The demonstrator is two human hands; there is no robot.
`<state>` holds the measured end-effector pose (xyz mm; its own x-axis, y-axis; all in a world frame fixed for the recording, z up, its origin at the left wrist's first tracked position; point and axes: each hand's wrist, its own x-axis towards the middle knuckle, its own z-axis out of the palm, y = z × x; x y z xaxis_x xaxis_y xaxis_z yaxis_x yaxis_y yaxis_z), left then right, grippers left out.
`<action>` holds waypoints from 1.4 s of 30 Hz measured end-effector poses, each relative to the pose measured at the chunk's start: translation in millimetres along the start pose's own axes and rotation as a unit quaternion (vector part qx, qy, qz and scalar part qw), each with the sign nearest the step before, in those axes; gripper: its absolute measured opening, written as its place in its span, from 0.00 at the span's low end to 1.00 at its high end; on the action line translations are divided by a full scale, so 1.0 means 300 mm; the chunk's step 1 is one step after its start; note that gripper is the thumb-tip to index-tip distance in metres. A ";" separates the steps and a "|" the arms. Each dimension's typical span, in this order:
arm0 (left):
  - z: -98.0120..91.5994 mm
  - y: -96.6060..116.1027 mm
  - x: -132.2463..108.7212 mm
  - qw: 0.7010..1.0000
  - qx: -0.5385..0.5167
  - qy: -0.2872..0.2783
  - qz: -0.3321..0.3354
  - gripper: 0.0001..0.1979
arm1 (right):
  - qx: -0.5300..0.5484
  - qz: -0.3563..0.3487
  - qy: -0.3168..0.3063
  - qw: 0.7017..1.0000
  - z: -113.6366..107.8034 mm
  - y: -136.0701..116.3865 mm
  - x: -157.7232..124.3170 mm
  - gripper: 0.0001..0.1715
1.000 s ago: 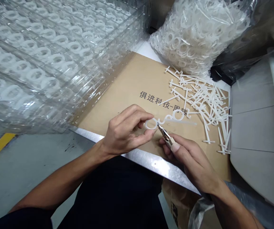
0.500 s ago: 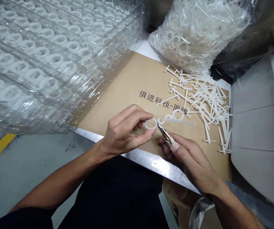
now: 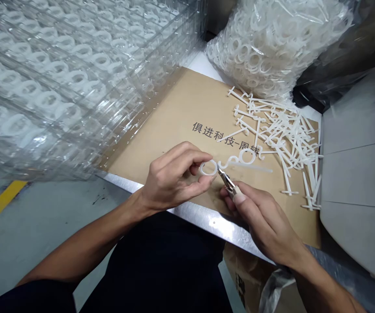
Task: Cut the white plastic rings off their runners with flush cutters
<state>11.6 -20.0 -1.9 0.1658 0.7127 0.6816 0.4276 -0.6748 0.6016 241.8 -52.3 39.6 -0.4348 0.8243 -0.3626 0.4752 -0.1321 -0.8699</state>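
Note:
Between the thumb and fingers of my left hand is a translucent white plastic ring. A curved runner extends from beside it to a second ring on the right, with a straight stem lying just below. My right hand grips a pair of nippers by the handles. The metal jaws touch or nearly touch the spot where the held ring meets the runner. Whether the ring is still joined there I cannot tell.
A brown cardboard sheet with printed characters covers the table. Loose white runners are heaped at its right. A clear bag of rings stands at the back. Stacked clear trays with rings fill the left. A grey bin is at the right.
The whole view has shifted slightly. Both hands keep nearly the same pose, with the ring and nippers still held together at the same spot.

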 end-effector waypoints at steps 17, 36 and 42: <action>0.004 -0.022 -0.003 0.998 -0.041 0.022 -0.045 0.09 | 0.078 0.013 0.005 0.997 -0.014 0.033 0.027 0.26; -0.011 -0.024 -0.007 0.999 -0.028 0.021 -0.003 0.14 | 0.143 0.014 -0.003 0.990 -0.019 0.029 0.031 0.24; -0.012 -0.024 -0.003 1.000 -0.016 0.012 0.013 0.13 | 0.138 0.008 -0.007 0.990 -0.019 0.034 0.032 0.24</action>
<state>5.0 -16.6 -5.4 0.1545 0.6907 0.7064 0.3941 -0.6988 0.5970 246.8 -42.5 29.2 -0.4402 0.8135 -0.3800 0.2549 -0.2925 -0.9217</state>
